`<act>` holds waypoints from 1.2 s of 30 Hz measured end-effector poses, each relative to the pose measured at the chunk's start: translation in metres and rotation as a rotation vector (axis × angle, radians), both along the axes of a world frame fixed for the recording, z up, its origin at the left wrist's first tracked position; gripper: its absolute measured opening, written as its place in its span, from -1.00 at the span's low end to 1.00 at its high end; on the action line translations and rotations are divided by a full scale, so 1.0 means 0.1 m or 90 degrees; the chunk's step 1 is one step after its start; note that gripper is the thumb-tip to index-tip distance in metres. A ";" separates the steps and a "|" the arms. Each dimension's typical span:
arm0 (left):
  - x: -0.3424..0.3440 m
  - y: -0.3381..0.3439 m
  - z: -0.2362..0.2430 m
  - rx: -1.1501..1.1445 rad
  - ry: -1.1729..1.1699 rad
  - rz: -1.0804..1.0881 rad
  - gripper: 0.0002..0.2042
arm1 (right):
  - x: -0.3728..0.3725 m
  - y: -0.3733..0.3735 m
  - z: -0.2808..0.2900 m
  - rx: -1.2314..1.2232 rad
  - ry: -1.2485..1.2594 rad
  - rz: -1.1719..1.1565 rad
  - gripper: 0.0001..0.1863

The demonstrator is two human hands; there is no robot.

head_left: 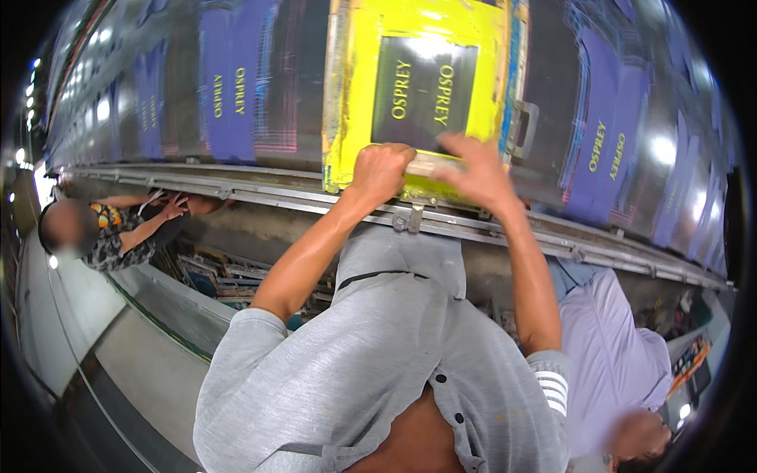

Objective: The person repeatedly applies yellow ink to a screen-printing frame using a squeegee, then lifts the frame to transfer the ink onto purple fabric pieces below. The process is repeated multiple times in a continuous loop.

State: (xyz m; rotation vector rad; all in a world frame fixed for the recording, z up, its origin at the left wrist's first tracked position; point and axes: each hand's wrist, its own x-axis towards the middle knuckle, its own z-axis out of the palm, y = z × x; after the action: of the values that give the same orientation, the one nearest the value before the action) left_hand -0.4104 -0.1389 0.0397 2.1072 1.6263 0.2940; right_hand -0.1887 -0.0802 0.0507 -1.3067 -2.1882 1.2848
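Note:
A yellow printing screen with a dark printed window lies at top centre in the head view, on the long bench. My left hand is closed round a pale squeegee-like bar along the screen's near edge. My right hand is at the bar's right part, fingers apart and somewhat blurred, holding nothing that I can see. Just below the screen is a metal rail with a bracket.
Dark glossy boards with blue printed panels line the bench either side, a metal handle beside the screen. Co-workers stand at left and right, the left one's hands at the rail. Trays of assorted items sit behind me.

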 end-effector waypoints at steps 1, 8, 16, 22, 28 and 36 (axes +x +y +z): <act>-0.02 0.05 -0.04 0.012 0.000 0.012 -0.73 | 0.16 0.23 0.04 0.104 -0.072 -0.078 -0.41; 0.57 0.09 -0.43 -0.005 0.010 -0.015 -0.85 | 1.53 0.86 -1.21 0.014 -0.106 -0.571 -0.62; 0.61 0.10 -0.19 -0.028 -0.064 -0.016 -0.71 | 1.45 0.61 -0.55 0.074 0.047 -0.680 -0.61; 0.77 -0.10 -0.83 0.006 -0.097 -0.009 -0.63 | 1.65 0.28 -1.20 0.116 0.024 -0.625 -0.61; 1.00 -0.05 -0.58 -0.019 0.036 -0.059 -0.56 | 1.71 0.28 -1.25 0.068 0.152 -0.763 -0.63; 0.87 -0.03 -0.63 -0.005 0.071 -0.052 -0.59 | 1.56 0.43 -1.55 0.088 0.109 -0.736 -0.59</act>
State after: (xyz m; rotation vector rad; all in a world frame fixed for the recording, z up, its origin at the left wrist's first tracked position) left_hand -0.3232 -0.1415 -0.0233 2.2131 1.5956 0.1455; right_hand -0.0330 -0.0373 -0.1043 -1.8409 -0.9912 0.6902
